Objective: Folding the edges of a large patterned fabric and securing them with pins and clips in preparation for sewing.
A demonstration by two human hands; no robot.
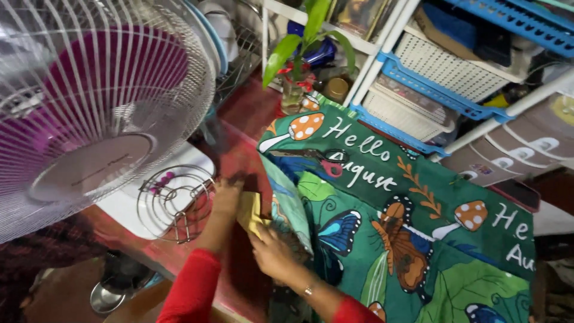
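Between both hands [251, 221], yellow card [252, 214], upright lengthwise.

Cloth [418, 239]: we see deep green printed with blue and orange butterflies, orange white-spotted mushrooms, pale leaves and white script lettering.
Folded paper [252, 214]: we see mustard yellow, held between our left hand [226, 197] and right hand [272, 254].
Sleeves [191, 290]: we wear bright red.
Scissors [326, 160]: we see pink-red handles.
Fan [89, 96]: we see a white wire guard over purple blades.
Table [239, 161]: we see dark red.
Shelf baskets [430, 90]: we see white mesh with blue rims.
Plant [305, 33]: we see bright green leaves.
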